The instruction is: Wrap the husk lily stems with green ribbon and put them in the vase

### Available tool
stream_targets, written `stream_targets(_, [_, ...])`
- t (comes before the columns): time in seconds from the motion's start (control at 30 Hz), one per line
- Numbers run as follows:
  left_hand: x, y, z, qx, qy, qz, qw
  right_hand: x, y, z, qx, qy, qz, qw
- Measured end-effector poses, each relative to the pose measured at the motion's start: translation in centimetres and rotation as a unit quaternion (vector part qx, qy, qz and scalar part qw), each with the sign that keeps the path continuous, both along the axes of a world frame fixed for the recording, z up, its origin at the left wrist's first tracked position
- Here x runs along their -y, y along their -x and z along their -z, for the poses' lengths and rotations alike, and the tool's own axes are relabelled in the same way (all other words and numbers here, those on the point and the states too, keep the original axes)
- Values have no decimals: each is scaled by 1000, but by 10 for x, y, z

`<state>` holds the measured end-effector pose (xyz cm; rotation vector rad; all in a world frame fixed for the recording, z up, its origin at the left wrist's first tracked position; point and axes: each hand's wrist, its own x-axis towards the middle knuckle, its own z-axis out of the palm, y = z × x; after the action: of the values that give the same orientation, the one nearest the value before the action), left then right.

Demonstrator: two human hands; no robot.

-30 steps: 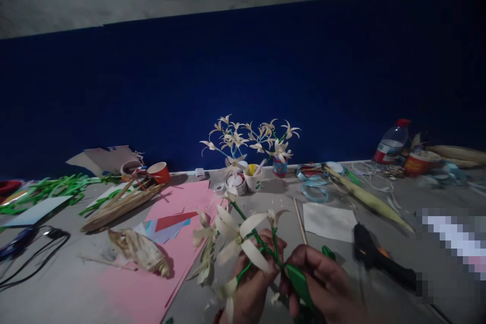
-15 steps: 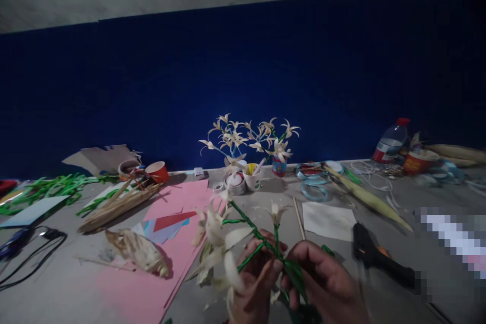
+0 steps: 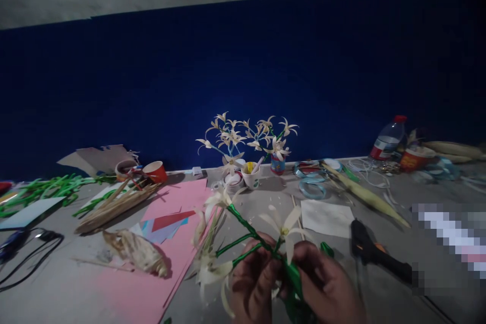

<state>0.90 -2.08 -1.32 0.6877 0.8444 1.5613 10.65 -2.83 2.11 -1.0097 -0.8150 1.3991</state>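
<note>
A handmade flower spray (image 3: 243, 223) with several cream petalled blooms on green-wrapped branches is held between my two hands, low in the head view. My left hand (image 3: 252, 278) is closed round the stem just below where the branches fork. On the other side, my right hand (image 3: 326, 283) pinches the stem and a green ribbon-like leaf (image 3: 293, 278) against it. One cream bloom (image 3: 283, 230) faces up above my fingers; others spread out to the left. The lower stem is mostly hidden by my hands.
A black glue gun (image 3: 375, 253) lies right of my hands, near a white paper (image 3: 326, 218). Pink sheets (image 3: 148, 283) and a dried corn husk (image 3: 134, 253) lie left. Behind stand finished-looking flowers (image 3: 231, 136) in cups, and a plastic bottle (image 3: 389, 139) at far right.
The flower spray has turned in my hands: the right bloom now opens toward me and the left blooms have swung lower. Both hands stay on the stem.
</note>
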Motion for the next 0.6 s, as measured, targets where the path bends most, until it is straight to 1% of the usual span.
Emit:
stream_targets(0.07, [0, 1, 2, 1, -17, 0, 1000, -3, -2, 0, -2, 24, -21, 999])
stream_targets(0.13, [-2, 3, 7, -1, -37, 2, 999, -5, -5, 2, 8, 33, -35, 999])
stream_targets(0.23, [-6, 8, 14, -21, -38, 22, 999, -6, -8, 2, -5, 40, -56, 998])
stream_targets(0.3, [-8, 11, 16, -43, -36, 44, 997, -7, -8, 1, -36, 45, -60, 997])
stream_targets(0.37, [-9, 14, 16, -67, -50, 59, 995, -6, -7, 0, -50, 40, -50, 997])
stream_targets(0.43, [-8, 16, 13, -109, -73, 47, 990, -6, -6, 0, -38, 26, -34, 998])
stream_targets(0.5, [-7, 17, 9, -163, -90, 17, 982, -5, -5, 1, -22, 12, -26, 999])
stream_targets(0.6, [-3, 18, 5, -211, -98, -7, 973, -4, -5, 7, 14, -38, -41, 998])
